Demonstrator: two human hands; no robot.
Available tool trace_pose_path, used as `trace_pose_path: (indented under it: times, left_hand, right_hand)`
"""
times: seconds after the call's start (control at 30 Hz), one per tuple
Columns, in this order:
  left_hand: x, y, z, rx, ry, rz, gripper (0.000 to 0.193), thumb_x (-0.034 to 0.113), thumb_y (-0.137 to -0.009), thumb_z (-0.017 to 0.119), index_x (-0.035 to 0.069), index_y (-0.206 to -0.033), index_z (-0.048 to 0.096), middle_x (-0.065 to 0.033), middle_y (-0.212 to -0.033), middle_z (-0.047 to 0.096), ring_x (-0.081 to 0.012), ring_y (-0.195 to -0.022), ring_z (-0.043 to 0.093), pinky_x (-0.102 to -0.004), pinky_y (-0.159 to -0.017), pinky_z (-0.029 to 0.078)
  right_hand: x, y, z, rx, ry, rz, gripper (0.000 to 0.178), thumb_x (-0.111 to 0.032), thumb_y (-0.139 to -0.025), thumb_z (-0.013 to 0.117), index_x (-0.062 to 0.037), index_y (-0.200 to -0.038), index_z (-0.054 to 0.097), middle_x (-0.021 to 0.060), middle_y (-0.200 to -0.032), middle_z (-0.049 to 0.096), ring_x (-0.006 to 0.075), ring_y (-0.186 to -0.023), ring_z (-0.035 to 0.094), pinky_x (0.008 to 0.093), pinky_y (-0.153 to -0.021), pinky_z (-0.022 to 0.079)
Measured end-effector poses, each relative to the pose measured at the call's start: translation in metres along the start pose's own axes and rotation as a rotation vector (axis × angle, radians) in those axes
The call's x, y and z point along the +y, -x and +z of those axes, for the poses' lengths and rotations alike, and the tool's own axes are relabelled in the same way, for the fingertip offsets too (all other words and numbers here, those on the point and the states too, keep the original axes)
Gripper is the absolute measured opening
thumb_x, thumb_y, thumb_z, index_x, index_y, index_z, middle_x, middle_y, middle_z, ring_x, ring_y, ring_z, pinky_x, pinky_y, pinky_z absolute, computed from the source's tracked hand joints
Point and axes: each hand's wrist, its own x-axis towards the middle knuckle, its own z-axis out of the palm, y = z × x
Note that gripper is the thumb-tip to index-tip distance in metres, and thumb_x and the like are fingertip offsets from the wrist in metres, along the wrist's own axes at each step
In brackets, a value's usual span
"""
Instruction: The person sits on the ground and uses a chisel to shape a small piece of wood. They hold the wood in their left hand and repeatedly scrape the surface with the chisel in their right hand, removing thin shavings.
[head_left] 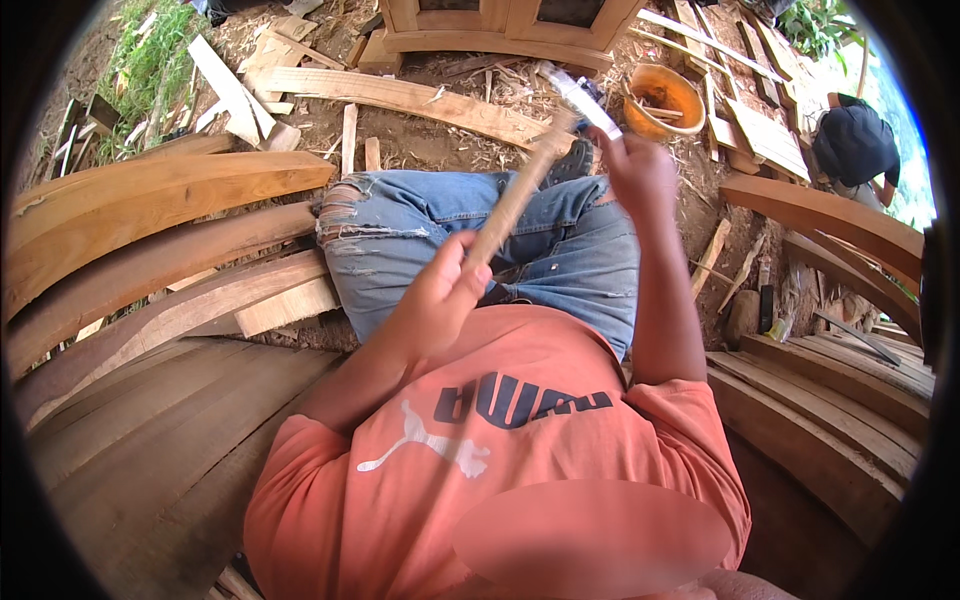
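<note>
My left hand (437, 305) is closed round the near end of a wooden stick (518, 195), which slants up and away to the right over my lap. A knife (590, 105) with a pale, shiny blade is gripped in my right hand (642, 172), held out beyond my right knee. Its blade points forward and left, overlapping the far end of the stick in this view. Motion smears the blade and the right fingers, and I cannot tell whether blade and wood touch. Beneath both hands are my torn blue jeans (400, 225).
Curved wooden beams (165, 195) stand at my left, others (830, 215) at my right. Ahead are a wooden cabinet (500, 42), an orange bucket (688, 98) holding wood scraps, a long board (400, 92) and scattered shavings. Another person (855, 145) bends at the far right.
</note>
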Motion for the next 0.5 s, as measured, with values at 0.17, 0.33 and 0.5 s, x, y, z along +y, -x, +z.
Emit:
trace_pose_path:
  times: [0.17,0.33,0.5]
  left_hand:
    - [-0.010,0.000,0.001,0.013,0.057,0.037,0.043,0.023,-0.113,0.049,0.003,-0.148,0.036,0.0079,-0.079,0.041,0.0006,-0.058,0.032,-0.0174,-0.051,0.026]
    - [-0.010,-0.013,-0.002,0.062,0.019,0.085,0.039,0.017,-0.112,0.049,0.002,-0.146,0.039,0.0063,-0.085,0.046,-0.0002,-0.065,0.036,-0.0188,-0.056,0.031]
    - [-0.007,-0.005,-0.003,0.023,-0.027,0.048,0.039,0.016,-0.112,0.048,0.002,-0.146,0.037,0.0069,-0.081,0.043,0.0002,-0.058,0.034,-0.0185,-0.050,0.027]
  right_hand:
    - [0.026,-0.033,-0.026,0.032,0.123,0.121,0.072,-0.073,-0.097,0.053,-0.0069,-0.085,0.078,0.0150,-0.070,0.071,0.0321,-0.071,0.071,0.0468,-0.067,0.052]
    - [-0.049,0.075,-0.009,-0.199,0.163,-0.520,0.066,-0.071,-0.091,0.063,-0.0091,-0.071,0.072,0.0136,-0.066,0.067,0.0351,-0.063,0.068,0.0477,-0.063,0.053]
    - [-0.024,0.031,-0.004,-0.169,0.135,-0.088,0.065,-0.070,-0.090,0.065,-0.0087,-0.070,0.072,0.0136,-0.062,0.066,0.0328,-0.061,0.068,0.0460,-0.062,0.052]
